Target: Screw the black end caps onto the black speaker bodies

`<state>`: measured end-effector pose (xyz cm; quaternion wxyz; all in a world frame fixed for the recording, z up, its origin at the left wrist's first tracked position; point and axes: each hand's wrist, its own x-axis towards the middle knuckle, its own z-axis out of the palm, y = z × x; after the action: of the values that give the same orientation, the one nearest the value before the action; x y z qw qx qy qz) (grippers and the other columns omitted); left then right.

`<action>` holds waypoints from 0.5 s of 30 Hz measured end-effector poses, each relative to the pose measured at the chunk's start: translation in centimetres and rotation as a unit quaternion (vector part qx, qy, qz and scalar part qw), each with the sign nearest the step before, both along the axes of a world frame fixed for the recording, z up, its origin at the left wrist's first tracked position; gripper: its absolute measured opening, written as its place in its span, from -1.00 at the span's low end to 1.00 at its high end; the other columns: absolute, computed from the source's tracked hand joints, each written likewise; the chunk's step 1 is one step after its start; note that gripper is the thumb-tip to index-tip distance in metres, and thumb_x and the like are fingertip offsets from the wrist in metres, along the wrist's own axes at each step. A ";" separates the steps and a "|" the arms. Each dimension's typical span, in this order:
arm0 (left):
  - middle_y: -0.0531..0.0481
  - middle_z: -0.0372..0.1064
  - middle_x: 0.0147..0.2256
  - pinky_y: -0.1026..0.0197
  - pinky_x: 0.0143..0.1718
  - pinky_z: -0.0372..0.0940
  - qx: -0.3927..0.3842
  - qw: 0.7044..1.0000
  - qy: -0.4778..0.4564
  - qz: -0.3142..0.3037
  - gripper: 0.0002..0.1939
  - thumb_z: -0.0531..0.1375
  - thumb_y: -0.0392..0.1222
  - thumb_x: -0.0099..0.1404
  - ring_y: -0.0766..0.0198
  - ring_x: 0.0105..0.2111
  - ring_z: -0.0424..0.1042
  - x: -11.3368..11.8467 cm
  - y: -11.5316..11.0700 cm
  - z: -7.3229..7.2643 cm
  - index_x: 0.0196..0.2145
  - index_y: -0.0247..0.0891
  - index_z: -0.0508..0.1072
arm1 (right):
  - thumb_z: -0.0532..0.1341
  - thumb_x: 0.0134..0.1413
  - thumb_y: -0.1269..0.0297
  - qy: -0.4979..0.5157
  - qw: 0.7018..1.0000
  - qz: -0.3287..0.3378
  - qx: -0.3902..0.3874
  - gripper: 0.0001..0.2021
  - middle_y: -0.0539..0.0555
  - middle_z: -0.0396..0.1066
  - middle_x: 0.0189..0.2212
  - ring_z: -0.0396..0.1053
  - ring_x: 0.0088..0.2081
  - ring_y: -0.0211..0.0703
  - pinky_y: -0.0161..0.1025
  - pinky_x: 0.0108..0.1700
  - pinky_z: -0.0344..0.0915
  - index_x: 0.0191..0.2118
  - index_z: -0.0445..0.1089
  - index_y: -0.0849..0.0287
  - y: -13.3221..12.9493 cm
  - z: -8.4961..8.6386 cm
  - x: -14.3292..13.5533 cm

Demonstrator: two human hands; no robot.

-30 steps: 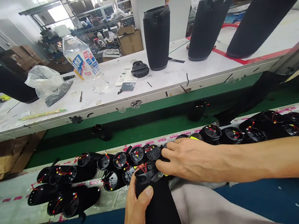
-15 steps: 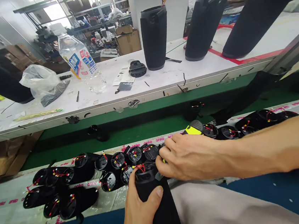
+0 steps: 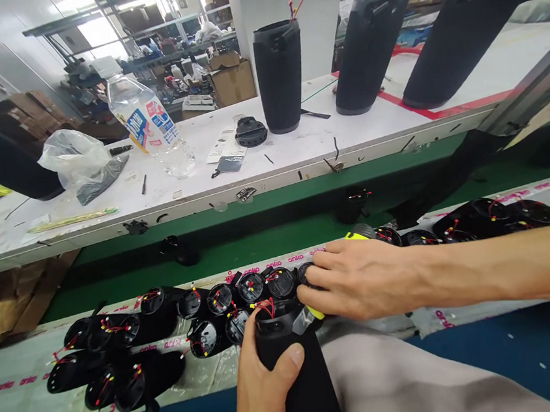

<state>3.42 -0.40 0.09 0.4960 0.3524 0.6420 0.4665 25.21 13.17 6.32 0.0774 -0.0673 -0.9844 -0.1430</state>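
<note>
Pink "anko" runs again and again along the sheet [image 3: 6, 359] under the other cylinders [image 3: 281, 282]; far left, the bottle's [image 3: 148, 124] label is too blurred to read. Near centre, the left hand [image 3: 268, 380] wraps a black cylinder [image 3: 307, 393], thumb across its front, and the right hand [image 3: 356, 277] curls closed around a yellow tool [image 3: 358, 234], grey tip by the cylinder's rim.

Packed cylinders [image 3: 220, 299] crowd space beyond held cylinder [image 3: 306, 386]; room above green strip [image 3: 257, 227] before bench [image 3: 195, 191].
</note>
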 end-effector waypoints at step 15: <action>-0.14 0.68 0.11 -0.03 0.26 0.43 -0.050 0.995 -0.081 0.022 -0.10 0.53 0.25 0.02 -0.21 0.22 0.57 -1.5 0.5 -1.4 0.26 -0.14 0.51 | 0.24 0.53 0.22 0.097 0.948 -0.210 -0.218 -0.84 0.02 0.53 -0.32 0.45 -0.35 -0.15 -0.20 -0.34 0.21 0.00 0.54 0.14 -1.3 1.9 6.2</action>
<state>1.95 0.06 -1.34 0.5530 0.2744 0.6296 0.4717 31.45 11.87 8.26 0.1246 -0.3015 -0.9428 0.0688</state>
